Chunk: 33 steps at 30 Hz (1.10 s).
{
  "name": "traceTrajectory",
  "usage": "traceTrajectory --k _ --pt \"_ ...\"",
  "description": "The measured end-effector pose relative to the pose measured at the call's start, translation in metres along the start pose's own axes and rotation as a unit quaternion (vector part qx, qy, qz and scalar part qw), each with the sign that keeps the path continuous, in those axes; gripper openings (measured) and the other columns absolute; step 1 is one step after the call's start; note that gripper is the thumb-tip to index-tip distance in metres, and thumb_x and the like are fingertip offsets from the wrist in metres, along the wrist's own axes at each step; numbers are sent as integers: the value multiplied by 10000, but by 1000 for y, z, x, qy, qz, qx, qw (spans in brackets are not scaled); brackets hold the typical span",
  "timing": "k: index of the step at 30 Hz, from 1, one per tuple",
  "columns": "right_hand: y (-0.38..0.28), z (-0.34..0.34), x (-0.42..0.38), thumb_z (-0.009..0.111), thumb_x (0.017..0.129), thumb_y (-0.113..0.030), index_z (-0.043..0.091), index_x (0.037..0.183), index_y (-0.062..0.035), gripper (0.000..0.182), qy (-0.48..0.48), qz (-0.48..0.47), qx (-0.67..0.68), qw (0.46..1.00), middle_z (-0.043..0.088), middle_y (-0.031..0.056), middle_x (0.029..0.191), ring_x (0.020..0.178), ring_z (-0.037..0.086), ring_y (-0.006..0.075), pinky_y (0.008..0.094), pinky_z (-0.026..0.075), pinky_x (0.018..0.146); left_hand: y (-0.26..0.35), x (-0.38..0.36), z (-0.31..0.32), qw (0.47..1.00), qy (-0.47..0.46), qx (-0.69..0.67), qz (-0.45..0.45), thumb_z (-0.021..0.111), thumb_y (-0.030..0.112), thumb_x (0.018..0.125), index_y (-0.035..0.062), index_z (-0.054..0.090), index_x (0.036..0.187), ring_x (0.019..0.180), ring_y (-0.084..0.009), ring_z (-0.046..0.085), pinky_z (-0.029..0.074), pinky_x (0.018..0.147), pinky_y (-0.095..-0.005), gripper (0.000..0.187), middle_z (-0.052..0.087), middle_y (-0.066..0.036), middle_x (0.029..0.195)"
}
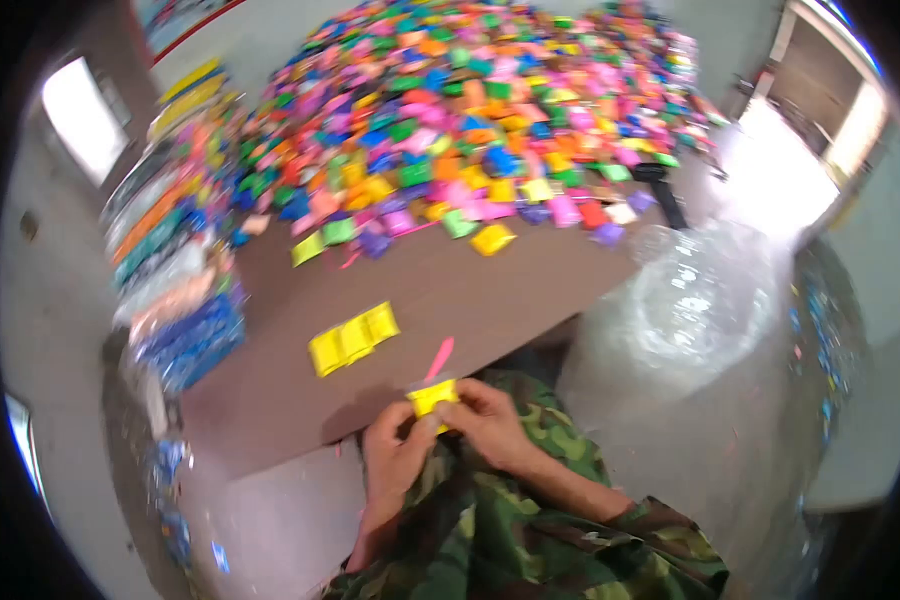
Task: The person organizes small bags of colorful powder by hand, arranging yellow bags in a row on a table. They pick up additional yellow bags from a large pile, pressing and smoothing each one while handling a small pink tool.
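Both hands meet over the near edge of the brown table (450, 290), around one small yellow packet (432, 396). My left hand (398, 446) pinches its left and lower side. On its right side, the fingers of my right hand (485, 418) are closed on the same packet. A pink strip (440, 358) lies on the table just beyond the packet's top edge. Further left, a short row of overlapping yellow packets (354, 339) lies flat on the table.
A large heap of multicoloured packets (470, 130) covers the table's far side. Stacked bagged bundles (175, 260) line the left edge. A dark object (665, 195) lies beside the heap at right. A clear plastic bag (685, 295) stands off the table's right edge.
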State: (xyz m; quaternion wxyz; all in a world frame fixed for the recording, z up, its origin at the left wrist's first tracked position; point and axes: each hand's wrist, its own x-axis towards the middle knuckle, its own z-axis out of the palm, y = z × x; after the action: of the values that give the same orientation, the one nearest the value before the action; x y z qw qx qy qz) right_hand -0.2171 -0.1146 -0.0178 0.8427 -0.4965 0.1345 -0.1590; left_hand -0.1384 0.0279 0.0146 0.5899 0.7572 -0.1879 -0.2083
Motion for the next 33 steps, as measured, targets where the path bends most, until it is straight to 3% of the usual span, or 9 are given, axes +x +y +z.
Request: traceTrajectory --k 3,5,7,9,12,18,27,33 --pt "-8 5 1 669 1018 -96 689 1185 47 220 -7 -29 -28 999 695 17 995 901 639 80 263 542 774 22 -2 8 999 25 -21 -19 758 217 995 -5 722 1065 755 -90 639 535 663 -256 235 720 -43 916" --pt "2 -2 8 690 1023 -118 686 1201 36 236 -26 -64 -60 996 704 19 1044 954 631 74 264 535 843 3 5 2 999 12 -30 17 722 193 1011 -17 709 1056 742 -80 623 500 647 -239 214 712 -47 912" --pt "-11 11 8 685 1018 -120 683 1176 36 222 -17 -88 39 995 694 8 975 912 624 68 254 527 834 -1 12 2 995 2 -85 45 668 156 1040 -11 685 1068 722 -79 601 477 648 -229 171 695 -40 897" --pt "-25 13 12 699 979 -134 680 1156 40 248 12 -83 -43 996 701 28 932 864 629 86 277 538 839 3 21 -5 993 -55 -84 61 643 232 1074 16 646 1162 789 -74 598 457 670 -225 233 684 -38 979" --pt "-17 24 36 706 902 -177 673 1093 40 291 93 -179 -66 977 716 102 890 823 670 161 367 557 793 1 54 -19 989 -69 -117 57 637 178 1075 -12 641 1138 817 -91 602 469 701 -229 200 655 -47 998" --pt "-50 21 40 690 886 -155 689 1026 41 241 173 -217 -42 960 731 153 877 796 693 210 380 549 736 39 76 -2 990 -113 -10 80 608 276 1103 -31 603 1212 937 -138 630 502 797 -281 326 659 -76 1067" --pt "-44 23 50 673 891 -161 682 1017 53 249 299 -251 -22 920 718 197 884 818 696 255 411 545 758 40 101 24 972 -190 -96 97 590 254 1112 -56 583 1240 1098 -202 660 525 957 -315 336 656 -143 1170" --pt "-40 18 42 669 895 -173 670 1008 47 247 375 -273 -41 885 702 206 890 825 698 289 418 542 765 19 121 27 956 -260 -100 92 578 249 1123 -43 582 1243 1085 -192 657 526 945 -309 315 651 -130 1169"
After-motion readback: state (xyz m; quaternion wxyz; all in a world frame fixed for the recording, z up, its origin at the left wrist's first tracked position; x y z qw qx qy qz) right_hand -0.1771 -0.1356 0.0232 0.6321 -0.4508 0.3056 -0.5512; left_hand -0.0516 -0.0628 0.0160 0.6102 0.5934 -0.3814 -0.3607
